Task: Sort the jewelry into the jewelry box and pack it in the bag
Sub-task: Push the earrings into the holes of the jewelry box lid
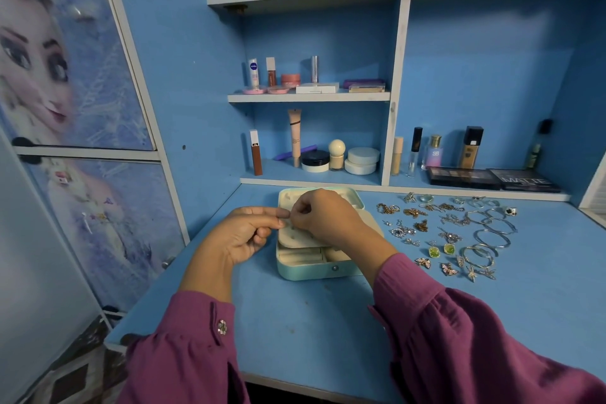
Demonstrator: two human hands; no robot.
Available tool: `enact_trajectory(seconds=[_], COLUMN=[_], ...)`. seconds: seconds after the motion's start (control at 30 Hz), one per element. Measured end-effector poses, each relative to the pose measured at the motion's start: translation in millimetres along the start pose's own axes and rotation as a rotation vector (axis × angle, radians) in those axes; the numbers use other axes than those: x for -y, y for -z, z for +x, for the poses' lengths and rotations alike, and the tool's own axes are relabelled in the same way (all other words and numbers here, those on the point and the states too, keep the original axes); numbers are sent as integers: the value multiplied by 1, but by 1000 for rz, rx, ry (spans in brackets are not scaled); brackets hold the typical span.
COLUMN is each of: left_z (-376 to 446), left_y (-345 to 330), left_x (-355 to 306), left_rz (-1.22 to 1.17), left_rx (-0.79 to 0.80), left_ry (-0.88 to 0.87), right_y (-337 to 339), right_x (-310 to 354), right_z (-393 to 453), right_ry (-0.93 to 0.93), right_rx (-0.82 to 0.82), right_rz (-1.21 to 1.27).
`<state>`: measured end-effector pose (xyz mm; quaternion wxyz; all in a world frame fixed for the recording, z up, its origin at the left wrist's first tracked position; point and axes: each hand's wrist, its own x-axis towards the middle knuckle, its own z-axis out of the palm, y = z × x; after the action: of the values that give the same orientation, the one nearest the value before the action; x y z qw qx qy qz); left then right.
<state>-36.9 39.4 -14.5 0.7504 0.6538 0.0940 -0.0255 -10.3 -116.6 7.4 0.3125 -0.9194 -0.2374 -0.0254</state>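
Both hands' grips, left hand (244, 233) and right hand (323, 215), pinch together over open jewelry box (308, 270).

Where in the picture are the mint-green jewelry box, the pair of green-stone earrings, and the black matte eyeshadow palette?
Mint-green jewelry box (311, 272): head view, front wall.
Pair of green-stone earrings (434, 251): head view, left earring's stone.
Black matte eyeshadow palette (524, 180): head view, lid.

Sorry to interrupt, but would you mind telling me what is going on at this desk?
A person in purple sleeves is working over an open mint-green jewelry box on a blue desk. The left hand and right hand meet above the box's cream insert; whatever they pinch is too small to see. Many earrings, rings and silver hoop bangles lie unsorted to the right.
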Motion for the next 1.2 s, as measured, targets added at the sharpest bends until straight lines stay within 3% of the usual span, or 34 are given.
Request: enact_trajectory(seconds=[0.2,0.57,0.83,1.0,1.2], left_z=[0,-3,-3,0,8], left_y=[1,0,-1,0,-4], left_x=[1,0,0,2,5], left_rz=[2,13,-15,-3,9], left_rx=[4,-2,-16,-11,-51], left_ry=[5,1,-5,-55,-145], right_y=[4,9,48,80,101], right_x=[1,-12,-55,-95,-121], right_z=[4,-6,-21,-37,-49], right_ry=[-16,79,-11,-131,-267], right_rx=[63,-30,-51,-152,15], right_rz=[-39,16,-51,81,-79])
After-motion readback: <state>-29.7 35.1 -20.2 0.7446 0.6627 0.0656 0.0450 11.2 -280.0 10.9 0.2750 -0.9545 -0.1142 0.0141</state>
